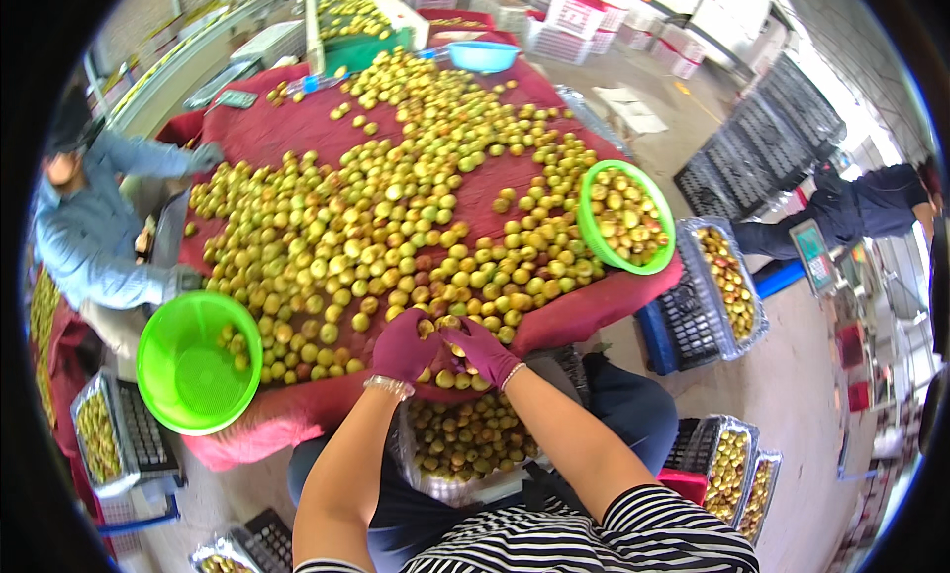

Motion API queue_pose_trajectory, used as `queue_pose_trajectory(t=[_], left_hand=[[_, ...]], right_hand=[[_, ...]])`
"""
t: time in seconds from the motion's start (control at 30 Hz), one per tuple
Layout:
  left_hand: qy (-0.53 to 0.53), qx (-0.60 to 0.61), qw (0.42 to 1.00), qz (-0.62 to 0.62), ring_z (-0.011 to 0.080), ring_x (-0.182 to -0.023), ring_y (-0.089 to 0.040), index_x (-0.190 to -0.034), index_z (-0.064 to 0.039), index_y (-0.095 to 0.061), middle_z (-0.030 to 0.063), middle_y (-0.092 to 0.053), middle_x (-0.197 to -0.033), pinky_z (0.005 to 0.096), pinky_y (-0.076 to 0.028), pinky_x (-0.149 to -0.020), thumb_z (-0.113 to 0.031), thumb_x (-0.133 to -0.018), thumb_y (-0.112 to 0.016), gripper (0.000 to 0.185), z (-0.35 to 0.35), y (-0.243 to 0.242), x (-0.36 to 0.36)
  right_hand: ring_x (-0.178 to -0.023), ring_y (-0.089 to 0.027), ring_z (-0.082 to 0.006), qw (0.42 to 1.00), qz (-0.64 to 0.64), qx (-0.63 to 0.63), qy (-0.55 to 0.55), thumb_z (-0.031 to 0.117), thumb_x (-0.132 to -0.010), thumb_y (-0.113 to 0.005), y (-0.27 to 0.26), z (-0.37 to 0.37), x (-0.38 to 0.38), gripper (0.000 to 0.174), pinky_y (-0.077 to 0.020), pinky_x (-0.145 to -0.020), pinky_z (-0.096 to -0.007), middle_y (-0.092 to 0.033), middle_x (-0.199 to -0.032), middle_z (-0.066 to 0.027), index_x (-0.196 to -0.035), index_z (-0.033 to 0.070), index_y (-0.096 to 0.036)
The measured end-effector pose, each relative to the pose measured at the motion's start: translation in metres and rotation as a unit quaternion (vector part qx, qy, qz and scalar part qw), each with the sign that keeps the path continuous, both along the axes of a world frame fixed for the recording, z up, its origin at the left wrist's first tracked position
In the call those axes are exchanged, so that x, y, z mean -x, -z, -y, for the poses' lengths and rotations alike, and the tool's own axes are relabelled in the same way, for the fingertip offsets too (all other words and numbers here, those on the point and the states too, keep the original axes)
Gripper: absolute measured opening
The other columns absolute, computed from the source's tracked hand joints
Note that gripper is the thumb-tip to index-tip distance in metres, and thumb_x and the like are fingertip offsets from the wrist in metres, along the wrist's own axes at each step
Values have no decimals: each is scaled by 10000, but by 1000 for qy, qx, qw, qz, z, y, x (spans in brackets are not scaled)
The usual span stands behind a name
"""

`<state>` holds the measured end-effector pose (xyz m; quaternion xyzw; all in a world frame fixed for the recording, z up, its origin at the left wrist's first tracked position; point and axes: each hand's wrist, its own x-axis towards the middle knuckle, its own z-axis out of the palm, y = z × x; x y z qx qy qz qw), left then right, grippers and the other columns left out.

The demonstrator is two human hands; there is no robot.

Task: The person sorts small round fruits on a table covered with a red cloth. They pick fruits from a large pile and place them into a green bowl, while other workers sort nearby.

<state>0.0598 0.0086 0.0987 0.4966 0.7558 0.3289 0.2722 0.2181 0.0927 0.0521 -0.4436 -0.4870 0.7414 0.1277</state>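
Note:
My left hand (401, 348), in a purple glove, curls around a small yellow-green fruit (425, 329) that looks like a jujube. Close beside it, my right hand (484, 350), also gloved in purple, has its fingers on another such fruit (450, 322). Both hands are over the near edge of a table covered in dark red cloth (319, 124). A broad heap of loose fruit (349, 231) spreads across the cloth, some of it blushed brown. Below my hands, between my knees, a lined crate (475, 443) is filled with browner fruit.
A green basket (197, 365) with some fruit stands at the left corner, a fuller green basket (627, 217) at the right. A blue basin (482, 56) sits at the back. One co-worker (104, 209) works at left; another person (839, 209) stands right, near filled crates (724, 283).

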Motion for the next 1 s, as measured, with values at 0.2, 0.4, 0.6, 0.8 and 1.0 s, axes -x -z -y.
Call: queue_pose_trajectory(t=[0.2, 0.4, 0.6, 0.8, 1.0], left_hand=[[151, -263, 952, -44, 380, -1040, -632, -1190, -47, -640, 161, -682, -1149, 443, -488, -950, -149, -755, -773, 466, -3, -10, -43], [168, -269, 948, -38, 416, -1197, -535, -1288, 3, -547, 201, -578, -1283, 477, -454, -1003, -88, -766, -734, 562, 2, -15, -49], [114, -270, 955, -44, 416, -1154, -559, -1257, -32, -569, 197, -605, -1238, 475, -469, -980, -23, -779, -683, 492, -8, -2, -41], [120, -268, 955, -49, 414, -1110, -579, -1222, -30, -579, 186, -631, -1182, 475, -484, -950, -9, -787, -660, 443, -20, 1, -39], [51, -198, 974, -97, 391, -1150, -570, -1219, -37, -594, 174, -629, -1216, 463, -476, -974, -36, -766, -694, 464, -8, 1, -11]], right_hand=[[-1194, -567, -216, 880, -418, 171, 143, 268, -913, -640, 6, 20, -26, 615, -475, -1018, -338, -541, -1338, -99, -1427, 76, -361], [-1097, -581, -294, 749, -549, 300, 219, 485, -968, -485, -34, -36, -76, 395, -519, -882, -451, -587, -1132, -99, -1196, 166, -532], [-1071, -593, -291, 833, -347, 35, 431, 379, -959, -623, -82, -173, -221, 462, -516, -956, -464, -576, -1172, -109, -1288, 90, -477], [-1294, -512, -301, 820, 390, -399, 130, 469, -542, -949, -129, -209, -280, 1222, -459, -1049, -354, -517, -1381, -240, -1421, -115, -333], [-1190, -544, -245, 808, 449, -377, 54, 363, -728, -806, -56, -243, -299, 881, -488, -963, -332, -531, -1358, -195, -1402, -3, -371]])
